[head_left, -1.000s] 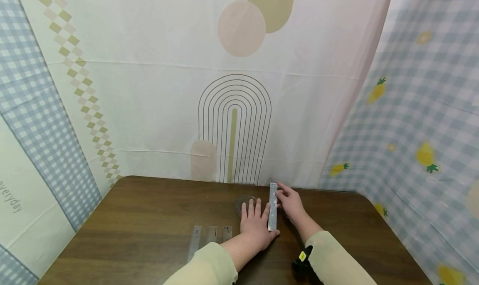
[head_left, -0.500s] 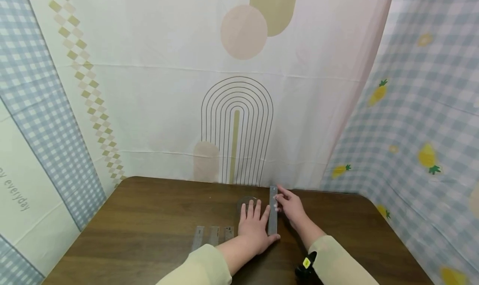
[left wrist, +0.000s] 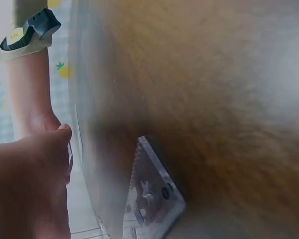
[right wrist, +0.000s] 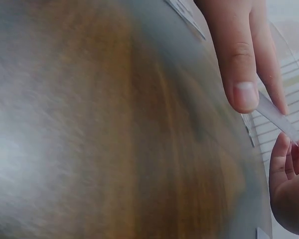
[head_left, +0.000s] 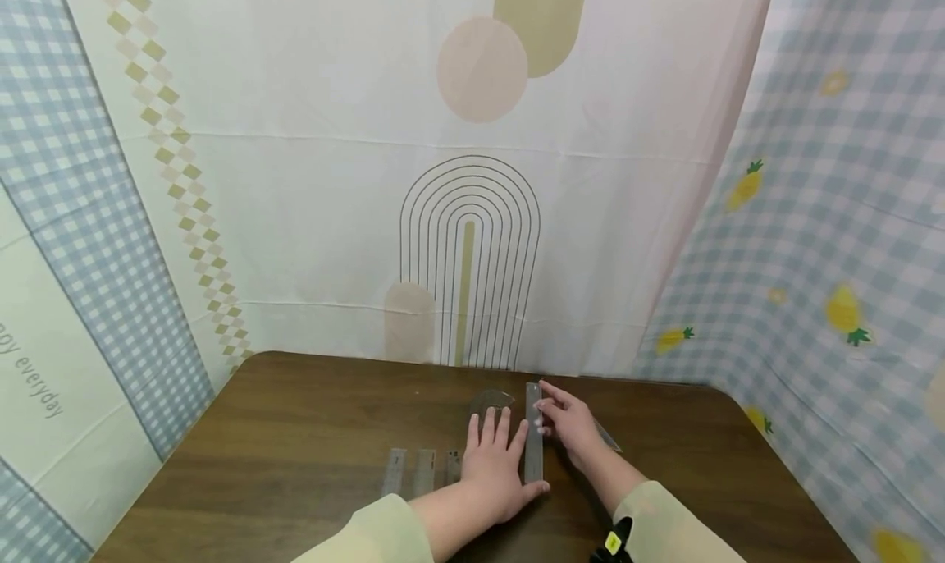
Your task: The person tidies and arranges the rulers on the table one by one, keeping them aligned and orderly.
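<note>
One clear ruler (head_left: 534,452), R hand (head_left: 576,425) pinching it nr far end, L hand (head_left: 490,474) (fingers spread) alongside

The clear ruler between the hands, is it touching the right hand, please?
Touching: the right wrist view shows the right hand pinching the clear ruler between thumb and fingers.

Left hand (head_left: 493,471) spreads 4 fingers, thumb out; right hand (head_left: 572,427) pinches, fingers bent.
</note>
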The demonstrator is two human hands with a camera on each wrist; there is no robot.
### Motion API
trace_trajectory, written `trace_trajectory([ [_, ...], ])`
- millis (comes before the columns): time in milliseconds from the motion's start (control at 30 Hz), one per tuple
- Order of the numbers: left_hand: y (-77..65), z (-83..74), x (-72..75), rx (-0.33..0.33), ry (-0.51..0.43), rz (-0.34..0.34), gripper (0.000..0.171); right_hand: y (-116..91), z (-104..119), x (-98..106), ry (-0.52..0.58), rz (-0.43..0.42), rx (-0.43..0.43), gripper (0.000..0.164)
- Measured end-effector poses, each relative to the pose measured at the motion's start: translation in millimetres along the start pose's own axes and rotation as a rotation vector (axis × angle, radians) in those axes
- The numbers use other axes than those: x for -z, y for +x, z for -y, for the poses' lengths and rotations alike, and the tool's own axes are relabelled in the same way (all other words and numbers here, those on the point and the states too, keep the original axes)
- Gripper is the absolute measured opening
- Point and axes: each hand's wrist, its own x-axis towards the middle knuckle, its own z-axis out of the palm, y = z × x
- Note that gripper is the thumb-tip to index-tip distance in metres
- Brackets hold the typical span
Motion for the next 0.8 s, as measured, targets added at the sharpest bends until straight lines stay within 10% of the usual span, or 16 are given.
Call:
trace_trajectory([
  [800,-43.5,22.7,-4.2,-0.037,-0.033,-0.004,0.1,-35,-7,-24,0.067,0.135,-0.032,0.049],
])
